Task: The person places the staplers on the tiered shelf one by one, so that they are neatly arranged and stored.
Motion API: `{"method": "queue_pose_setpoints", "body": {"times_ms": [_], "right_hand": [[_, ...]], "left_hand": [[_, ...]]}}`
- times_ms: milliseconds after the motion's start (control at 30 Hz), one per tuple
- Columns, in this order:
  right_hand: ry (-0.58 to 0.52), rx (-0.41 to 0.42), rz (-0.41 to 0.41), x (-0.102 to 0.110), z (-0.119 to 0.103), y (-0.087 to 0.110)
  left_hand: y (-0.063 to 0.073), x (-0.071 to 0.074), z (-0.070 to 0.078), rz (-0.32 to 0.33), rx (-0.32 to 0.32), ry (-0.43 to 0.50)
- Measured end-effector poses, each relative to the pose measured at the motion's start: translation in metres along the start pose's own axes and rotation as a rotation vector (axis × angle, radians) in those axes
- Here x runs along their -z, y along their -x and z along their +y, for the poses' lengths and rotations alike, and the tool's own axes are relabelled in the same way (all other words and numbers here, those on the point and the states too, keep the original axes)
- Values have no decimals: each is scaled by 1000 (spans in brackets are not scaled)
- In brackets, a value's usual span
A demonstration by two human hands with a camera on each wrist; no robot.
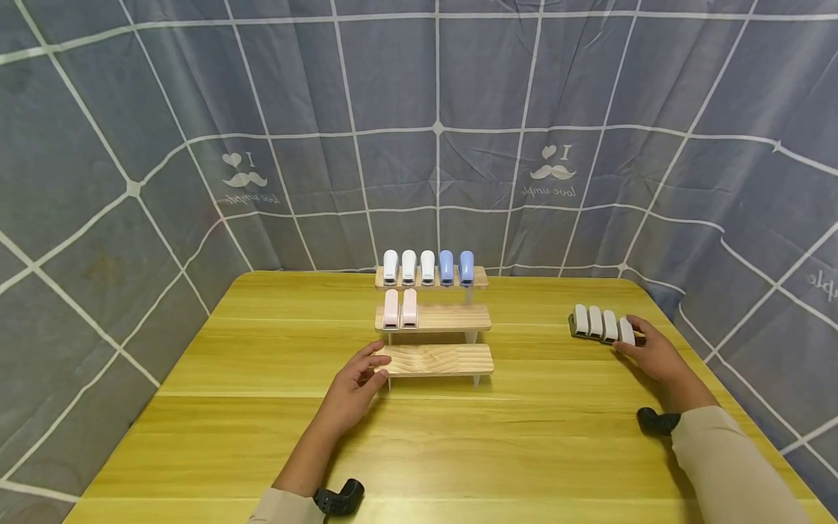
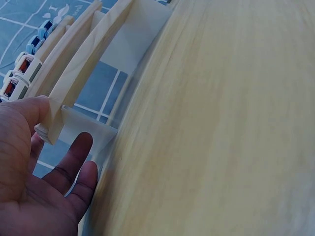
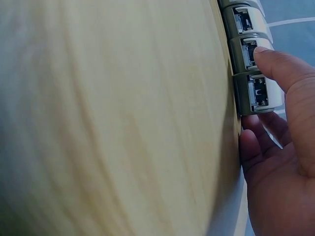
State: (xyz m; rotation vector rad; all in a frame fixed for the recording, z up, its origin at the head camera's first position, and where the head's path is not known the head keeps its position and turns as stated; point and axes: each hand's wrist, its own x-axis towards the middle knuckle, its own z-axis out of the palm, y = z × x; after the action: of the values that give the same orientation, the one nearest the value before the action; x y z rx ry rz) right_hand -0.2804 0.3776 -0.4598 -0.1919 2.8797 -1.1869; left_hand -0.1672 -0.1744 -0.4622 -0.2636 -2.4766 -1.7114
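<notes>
At the right of the table stands a row of several staplers with whitish tops and grey bases. My right hand (image 1: 655, 356) holds the end stapler (image 1: 626, 332) of that row, thumb at its front and fingers around its far side. In the right wrist view the thumb overlaps the neighbouring stapler (image 3: 249, 53). My left hand (image 1: 356, 380) pinches the left end of the lowest wooden shelf (image 1: 439, 359), with the thumb on the board and two fingers extended below it, beside the pale support (image 2: 88, 125).
On the top shelf (image 1: 481, 277) stand three white staplers (image 1: 409, 267) and two blue staplers (image 1: 447, 267). Two pink staplers (image 1: 391, 308) occupy the left of the middle shelf (image 1: 455, 317). A grey checked curtain (image 1: 484, 175) surrounds the table (image 1: 524, 451) at the back and sides.
</notes>
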Motion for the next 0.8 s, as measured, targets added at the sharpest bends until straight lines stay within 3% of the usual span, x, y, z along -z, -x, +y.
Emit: {"method": "queue_pose_setpoints", "body": {"times_ms": [500,800], "right_hand": [[6,-11,-17,0,5,-2],[-10,29,-85,2,6,-2]], "left_hand": [[0,0,1,1,6,4],[0,0,0,-2,-2,1]]}}
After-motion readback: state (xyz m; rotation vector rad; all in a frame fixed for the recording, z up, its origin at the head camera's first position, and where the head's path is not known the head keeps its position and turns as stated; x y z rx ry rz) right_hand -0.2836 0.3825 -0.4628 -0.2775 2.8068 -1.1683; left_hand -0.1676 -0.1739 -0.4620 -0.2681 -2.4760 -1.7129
